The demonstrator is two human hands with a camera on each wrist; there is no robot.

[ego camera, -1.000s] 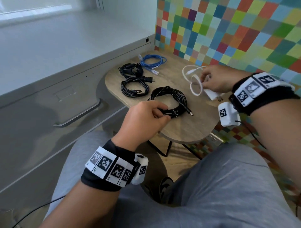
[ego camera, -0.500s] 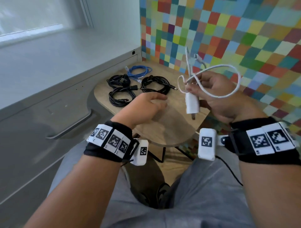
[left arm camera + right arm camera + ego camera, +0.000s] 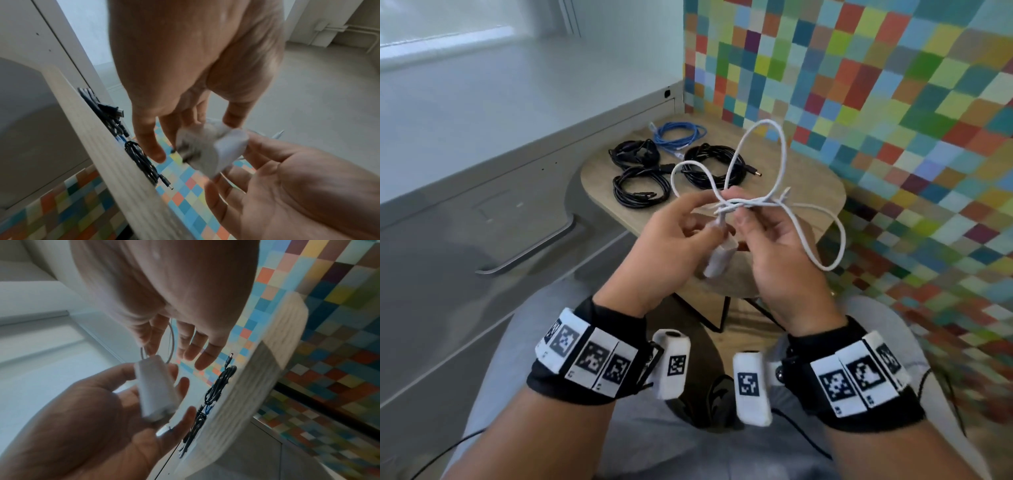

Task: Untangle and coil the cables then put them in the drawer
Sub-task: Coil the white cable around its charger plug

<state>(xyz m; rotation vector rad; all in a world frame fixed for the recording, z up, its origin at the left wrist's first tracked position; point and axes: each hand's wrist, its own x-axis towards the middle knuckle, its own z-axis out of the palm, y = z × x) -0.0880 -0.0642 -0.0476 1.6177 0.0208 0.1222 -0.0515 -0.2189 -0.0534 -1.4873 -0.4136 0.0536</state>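
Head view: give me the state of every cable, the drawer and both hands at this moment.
white cable: tangled, in the air, white adapter hanging below
blue cable: coiled on the table
three black cables: coiled on the table
drawer: closed
left hand: pinches the white cable
right hand: pinches the white cable

Thin white cable [image 3: 780,161] w/ white block-shaped plug adapter [image 3: 717,257], held in the air above the table, tangled: several loose loops crossing at a knot. Behind, lying flat on round light wooden table [image 3: 808,192]: coiled blue cable [image 3: 679,134], three coiled black cables [image 3: 710,164], close together.
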